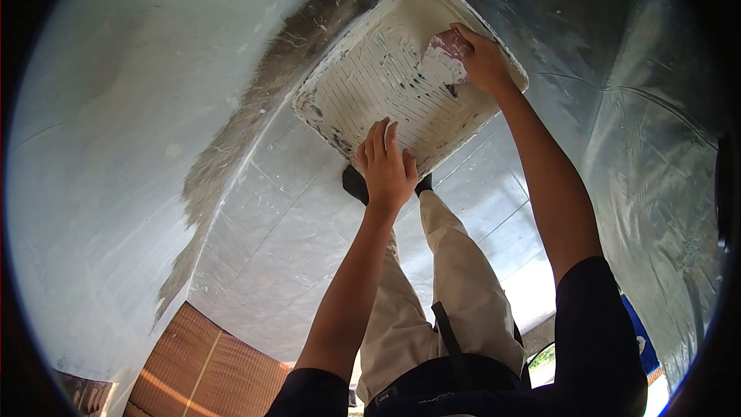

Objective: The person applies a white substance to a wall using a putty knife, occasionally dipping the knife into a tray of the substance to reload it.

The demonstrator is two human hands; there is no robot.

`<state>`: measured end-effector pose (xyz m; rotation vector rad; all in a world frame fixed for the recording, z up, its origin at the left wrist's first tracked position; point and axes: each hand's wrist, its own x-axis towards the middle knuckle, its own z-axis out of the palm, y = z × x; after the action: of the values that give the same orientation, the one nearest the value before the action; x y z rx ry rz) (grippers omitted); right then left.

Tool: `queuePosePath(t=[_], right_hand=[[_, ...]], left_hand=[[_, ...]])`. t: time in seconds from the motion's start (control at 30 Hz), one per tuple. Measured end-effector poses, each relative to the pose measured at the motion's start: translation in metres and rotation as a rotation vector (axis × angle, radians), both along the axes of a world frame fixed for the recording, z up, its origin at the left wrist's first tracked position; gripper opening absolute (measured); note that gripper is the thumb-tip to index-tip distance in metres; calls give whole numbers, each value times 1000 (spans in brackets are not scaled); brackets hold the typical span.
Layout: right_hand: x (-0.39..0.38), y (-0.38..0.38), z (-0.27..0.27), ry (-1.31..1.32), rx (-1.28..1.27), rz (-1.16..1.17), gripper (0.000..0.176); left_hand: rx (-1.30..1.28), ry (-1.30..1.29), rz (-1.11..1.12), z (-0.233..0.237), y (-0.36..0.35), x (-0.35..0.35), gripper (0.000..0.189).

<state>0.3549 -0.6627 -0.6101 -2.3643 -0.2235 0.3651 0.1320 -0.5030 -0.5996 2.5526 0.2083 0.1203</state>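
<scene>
A paint tray with a ribbed bottom, coated in whitish paint, lies ahead of me, turned at an angle. My right hand holds a reddish scraper-like piece, smeared with white, against the upper right part of the tray. Below it, my left hand is at the tray's near edge, its fingers apart and reaching over the ribbed surface. It holds nothing that I can see.
On the left rises a pale wall with a dark unpainted strip along its lower edge. Grey sheeting hangs or lies at the right. My legs stand on a tiled floor. Brown woven panels are at lower left.
</scene>
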Motion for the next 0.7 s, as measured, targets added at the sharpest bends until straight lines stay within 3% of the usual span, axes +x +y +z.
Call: queuePosePath(t=[0.3,0.7], right_hand=[[-9,-3,1,88,78,-75,46],[-29,10,11,84,156,8,43]], left_hand=[[8,12,-2,0,-1,-2,61],[4,12,7,-3,0,1,61]])
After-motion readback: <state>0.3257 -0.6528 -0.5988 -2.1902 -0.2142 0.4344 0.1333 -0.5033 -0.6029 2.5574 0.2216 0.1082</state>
